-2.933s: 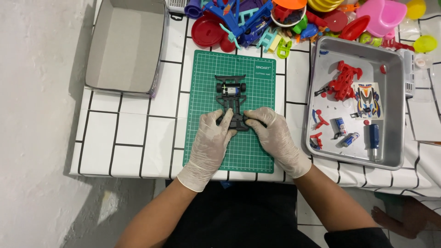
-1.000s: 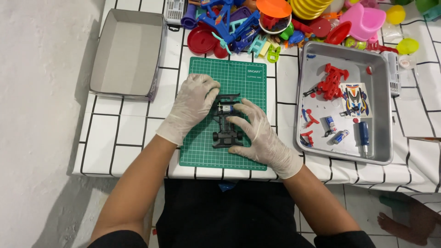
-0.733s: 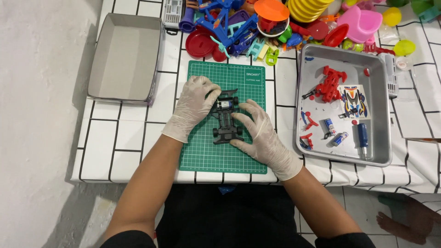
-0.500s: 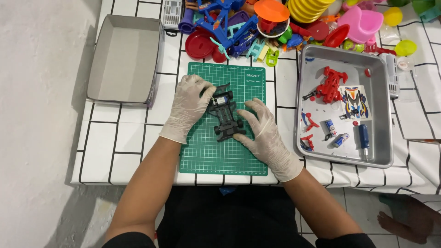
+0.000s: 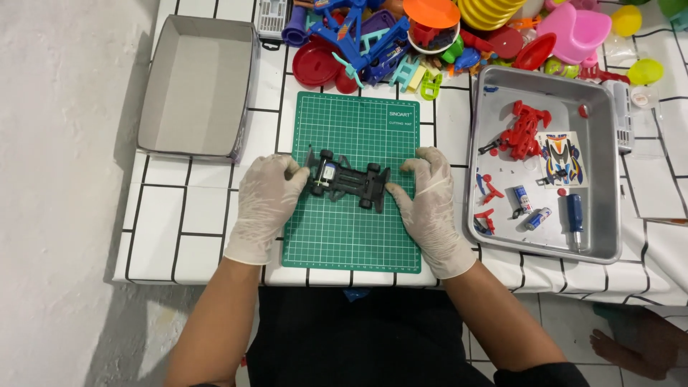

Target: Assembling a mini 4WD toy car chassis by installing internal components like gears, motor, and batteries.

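Note:
A black toy car chassis (image 5: 349,182) with small wheels and a motor lies sideways across the middle of a green cutting mat (image 5: 358,229). My left hand (image 5: 266,199), in a white glove, grips the chassis at its left end. My right hand (image 5: 428,195), also gloved, holds its right end with the fingertips. Both hands rest on the mat.
A metal tray (image 5: 602,244) at the right holds red plastic parts, a sticker sheet, two batteries and a blue-handled screwdriver. An empty grey box (image 5: 197,86) stands at the back left. Colourful plastic toys (image 5: 401,43) are piled along the back. The white tiled table ends near my body.
The chassis has been turned from pointing away from me to lying crosswise on the mat. My hands have moved apart to its two ends.

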